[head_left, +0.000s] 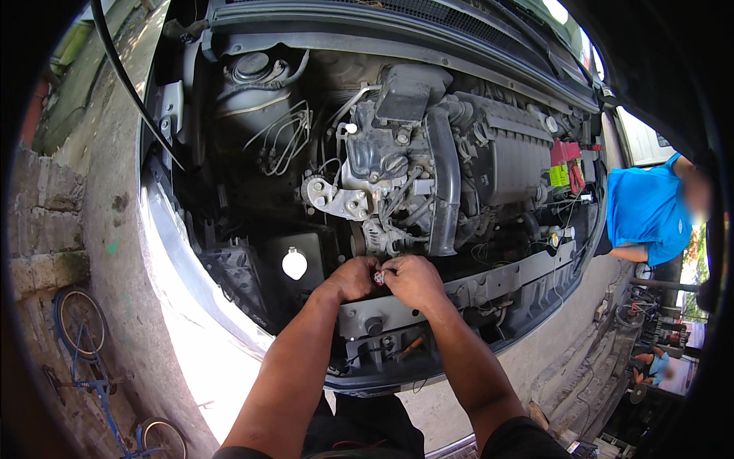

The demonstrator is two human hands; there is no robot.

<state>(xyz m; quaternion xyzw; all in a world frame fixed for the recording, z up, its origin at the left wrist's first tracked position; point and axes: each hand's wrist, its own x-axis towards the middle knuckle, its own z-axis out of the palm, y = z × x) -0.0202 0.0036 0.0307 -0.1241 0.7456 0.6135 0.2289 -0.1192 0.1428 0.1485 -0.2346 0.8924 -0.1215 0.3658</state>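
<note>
Close together at the front of an open engine bay, my left hand (353, 280) and my right hand (414, 281) both have their fingers closed around a small red and white piece (379, 279). Its kind is too small to make out, and the fingers hide most of it. Just below my wrists runs the grey metal front crossmember (394, 314). Beyond my fingertips sits the alternator (376, 236), with a black air duct (443, 183) to its right. A round white cap (294, 264) lies to the left of my left hand.
The engine (390, 149) fills the middle of the bay, with a metal bracket (336, 199) on its left. An orange-handled tool (411, 346) lies low in the front panel. A person in a blue shirt (646, 206) stands at the right; a bicycle (95, 382) is at lower left.
</note>
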